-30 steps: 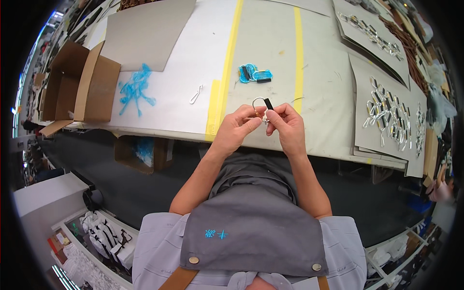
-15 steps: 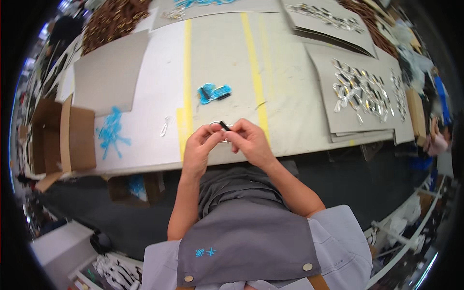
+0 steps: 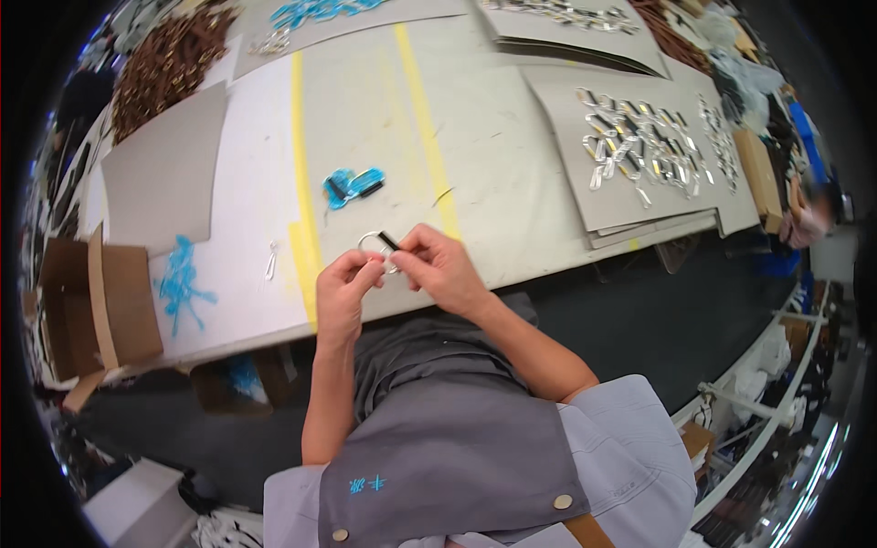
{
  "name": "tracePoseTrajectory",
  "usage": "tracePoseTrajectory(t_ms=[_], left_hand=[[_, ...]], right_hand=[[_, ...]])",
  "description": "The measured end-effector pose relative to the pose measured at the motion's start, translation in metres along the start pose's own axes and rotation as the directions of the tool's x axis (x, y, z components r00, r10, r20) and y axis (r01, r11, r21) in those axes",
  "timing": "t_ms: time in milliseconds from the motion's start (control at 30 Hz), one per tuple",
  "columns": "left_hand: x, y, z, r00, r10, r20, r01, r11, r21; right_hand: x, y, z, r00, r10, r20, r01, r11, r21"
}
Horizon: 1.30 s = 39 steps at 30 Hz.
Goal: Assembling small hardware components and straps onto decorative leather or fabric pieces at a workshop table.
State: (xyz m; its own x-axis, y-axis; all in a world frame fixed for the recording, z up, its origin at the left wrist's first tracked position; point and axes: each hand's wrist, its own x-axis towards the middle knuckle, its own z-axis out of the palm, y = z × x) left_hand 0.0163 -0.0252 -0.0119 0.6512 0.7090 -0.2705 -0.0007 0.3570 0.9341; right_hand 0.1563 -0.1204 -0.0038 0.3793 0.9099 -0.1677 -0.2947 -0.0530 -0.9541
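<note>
Holding a thin pale loop (image 3: 365, 235) with a black tube (image 3: 389, 241) above the near part of the surface (image 3: 493, 173). Pinching its lower left side in the grip of the left hand (image 3: 340, 290), thumb pressed against forefinger; pinching its right side, by the tube, in the closed grip of the right hand (image 3: 446, 272). Facing a blue bundle (image 3: 343, 179) just beyond, with a white clip (image 3: 271, 262) and blue strands (image 3: 183, 283) farther left, beside an open cardboard box (image 3: 128, 301). Flanked at right by a grey board (image 3: 568, 183) bearing rows of pale pieces (image 3: 644, 137).
</note>
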Motion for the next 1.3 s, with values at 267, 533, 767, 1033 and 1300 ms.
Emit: tracePoseTrajectory(t_ms=[267,533,767,1033,1300], left_hand=[[0.0,0.006,0.002,0.977,-0.01,0.212,0.071,0.957,-0.28],[0.004,-0.002,-0.003,0.997,0.021,0.074,-0.013,0.994,-0.109],[-0.004,0.013,-0.011,0.983,0.057,0.172,-0.007,0.96,-0.278],[-0.001,-0.001,0.005,0.991,0.068,0.118,-0.04,0.973,-0.229],[-0.014,0.016,-0.005,0.965,0.13,0.228,-0.061,0.956,-0.288]], right_hand=[[0.005,0.003,-0.004,0.989,0.123,0.08,-0.139,0.964,0.227],[-0.006,-0.003,0.01,0.993,-0.102,-0.055,0.099,0.993,-0.059],[0.003,-0.013,0.018,0.999,0.042,0.01,-0.042,0.999,0.026],[-0.008,0.0,0.002,0.992,-0.09,-0.084,0.078,0.988,-0.133],[0.0,0.002,0.007,0.993,0.065,0.097,-0.08,0.985,0.156]])
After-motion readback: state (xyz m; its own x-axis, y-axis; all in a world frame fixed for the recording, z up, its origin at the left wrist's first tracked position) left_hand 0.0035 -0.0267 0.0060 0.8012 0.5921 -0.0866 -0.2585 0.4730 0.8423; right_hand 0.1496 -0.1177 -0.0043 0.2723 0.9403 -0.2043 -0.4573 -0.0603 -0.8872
